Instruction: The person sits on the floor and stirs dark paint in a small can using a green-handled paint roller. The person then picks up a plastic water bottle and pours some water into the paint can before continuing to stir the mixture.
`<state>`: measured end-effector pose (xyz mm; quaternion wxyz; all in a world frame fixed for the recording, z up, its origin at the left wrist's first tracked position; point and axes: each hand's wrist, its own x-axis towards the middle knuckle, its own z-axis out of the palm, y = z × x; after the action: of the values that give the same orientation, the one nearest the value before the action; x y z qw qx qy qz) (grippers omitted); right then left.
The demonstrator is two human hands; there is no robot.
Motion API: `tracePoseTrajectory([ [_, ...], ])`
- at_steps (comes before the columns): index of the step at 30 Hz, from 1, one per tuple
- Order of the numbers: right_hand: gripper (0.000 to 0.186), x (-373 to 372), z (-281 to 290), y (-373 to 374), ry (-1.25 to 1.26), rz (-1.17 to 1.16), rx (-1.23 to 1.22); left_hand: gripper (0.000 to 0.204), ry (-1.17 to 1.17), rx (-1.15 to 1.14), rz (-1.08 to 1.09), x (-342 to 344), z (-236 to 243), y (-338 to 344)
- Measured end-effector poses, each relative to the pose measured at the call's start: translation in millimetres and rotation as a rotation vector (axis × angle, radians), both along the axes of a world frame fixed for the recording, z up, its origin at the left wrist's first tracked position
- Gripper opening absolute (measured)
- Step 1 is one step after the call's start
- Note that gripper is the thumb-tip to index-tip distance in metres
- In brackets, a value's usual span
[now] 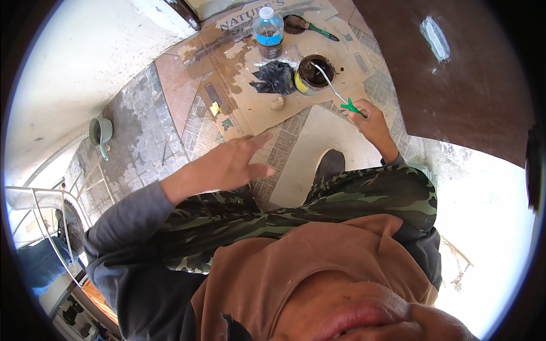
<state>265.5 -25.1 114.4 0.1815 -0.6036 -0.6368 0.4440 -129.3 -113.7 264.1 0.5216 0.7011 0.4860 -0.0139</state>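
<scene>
Your picture is bright, and the light looks strongest on the right, where the ground (489, 227) glows so white that you can hardly see anything on it. The wall (62, 74) on your left is pale and bright too. Your pants (364, 196) look darker, and the shelf (77, 310) low on the left is dim and hard to make out. Your left hand (219, 163) is a bit smeary, but the can (305, 84) and bottle (269, 35) look clearer. Near the round black edge, the rail (42, 193) looks bent.
</scene>
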Motion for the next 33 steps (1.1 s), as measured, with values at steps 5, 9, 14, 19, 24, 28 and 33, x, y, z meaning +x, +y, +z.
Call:
tracePoseTrajectory([
  [5, 0.020, 7.2, 41.8, -1.9, 0.123, -0.116, -0.162, 0.106, -0.042, -0.191, 0.218, 51.1, -110.8, 54.9],
  [9, 0.022, 4.1, 34.5, -2.4, 0.101, -0.091, -0.015, 0.122, -0.229, -0.191, 0.525, 107.0, -194.4, 77.9],
  [14, 0.023, -14.7, 2.0, -10.0, -0.133, -0.021, 0.194, 0.126, -0.534, 0.015, 0.776, 157.1, -242.9, 82.4],
  [19, 0.023, -14.6, 0.4, -16.6, -0.015, -0.003, 0.157, 0.124, -0.631, -0.122, 0.894, 168.4, -245.0, 79.0],
  [24, 0.024, 1.9, 21.7, -15.1, 0.136, -0.089, -0.018, 0.121, -0.626, -0.120, 0.882, 165.6, -248.8, 79.9],
  [28, 0.025, 7.1, 23.2, -8.5, 0.142, -0.138, -0.068, 0.116, -0.689, -0.064, 0.922, 164.3, -256.6, 79.9],
  [33, 0.025, -14.0, 2.0, -8.6, -0.146, -0.038, 0.196, 0.090, -0.533, 0.209, 1.105, 169.4, -253.1, 89.4],
])
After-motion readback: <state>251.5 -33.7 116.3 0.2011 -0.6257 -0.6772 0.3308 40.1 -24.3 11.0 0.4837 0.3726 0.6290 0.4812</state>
